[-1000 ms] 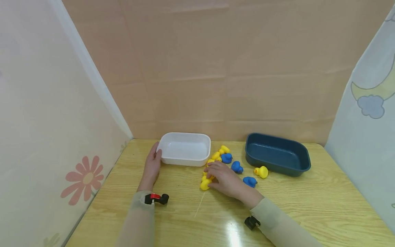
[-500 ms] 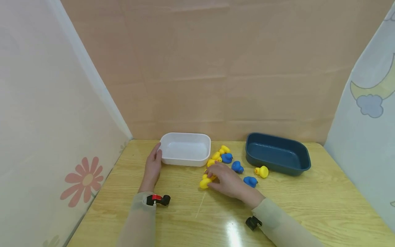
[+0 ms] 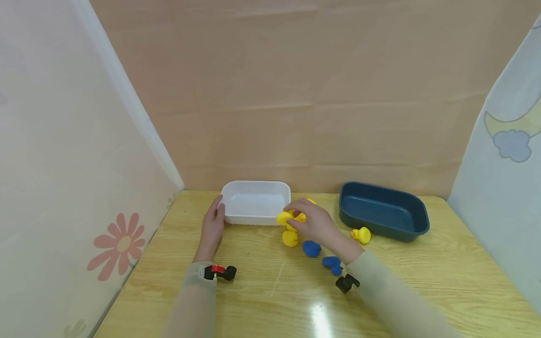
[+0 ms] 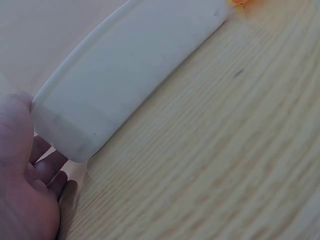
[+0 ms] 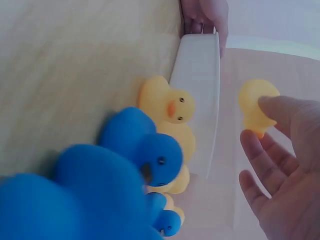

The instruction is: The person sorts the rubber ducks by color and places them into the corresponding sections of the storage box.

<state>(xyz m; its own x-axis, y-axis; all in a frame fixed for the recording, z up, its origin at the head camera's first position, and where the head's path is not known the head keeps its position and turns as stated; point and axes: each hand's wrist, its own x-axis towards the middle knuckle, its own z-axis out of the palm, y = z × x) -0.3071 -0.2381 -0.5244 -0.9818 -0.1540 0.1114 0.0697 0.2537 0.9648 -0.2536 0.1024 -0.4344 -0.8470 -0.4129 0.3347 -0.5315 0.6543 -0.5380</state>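
My right hand (image 3: 314, 223) pinches a yellow rubber duck (image 3: 284, 218) between thumb and fingers, raised off the table beside the white tub's right front corner. In the right wrist view that duck (image 5: 257, 102) hangs apart from the tub wall. My left hand (image 3: 212, 227) grips the left end of the white plastic tub (image 3: 251, 219), thumb at the rim and fingers around the end. Below my right hand lie a yellow duck (image 3: 290, 238) and two blue ducks, one in front (image 3: 312, 249) and one under the wrist (image 3: 331, 264). More ducks are partly hidden behind the hand.
A dark blue tub (image 3: 383, 211) stands at the back right of the wooden table (image 3: 253, 291). One yellow duck (image 3: 361, 235) lies by its front left corner. A brown paper wall (image 3: 270, 94) rises behind both tubs.
My right hand has lifted a yellow duck and carried it away from me to the white tub's corner. Two blue ducks lie nearer and further left. My left hand stays on the tub.
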